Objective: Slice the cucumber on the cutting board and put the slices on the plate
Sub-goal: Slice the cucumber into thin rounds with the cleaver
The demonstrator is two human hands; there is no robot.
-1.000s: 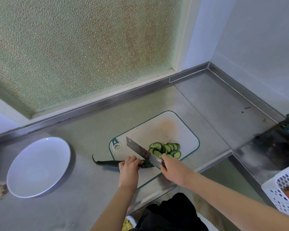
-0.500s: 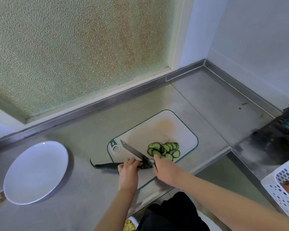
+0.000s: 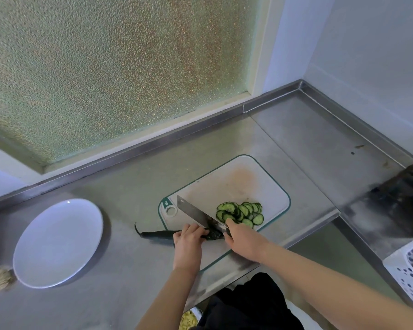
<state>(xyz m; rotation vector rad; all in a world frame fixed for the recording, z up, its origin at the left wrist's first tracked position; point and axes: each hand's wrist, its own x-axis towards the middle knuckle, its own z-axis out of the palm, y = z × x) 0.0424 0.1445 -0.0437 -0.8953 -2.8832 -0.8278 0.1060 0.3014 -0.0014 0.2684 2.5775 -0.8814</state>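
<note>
The cucumber lies left to right, tail on the bench, cut end on the cutting board, held down by the curled left hand, with the right hand gripping the knife crosswise just right of it.

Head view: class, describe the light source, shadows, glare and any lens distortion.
Head view: soft daylight comes through the frosted window; head view: the plate throws a shadow to its right and shows one small glare spot; head view: wide-angle lens makes the walls lean.
</note>
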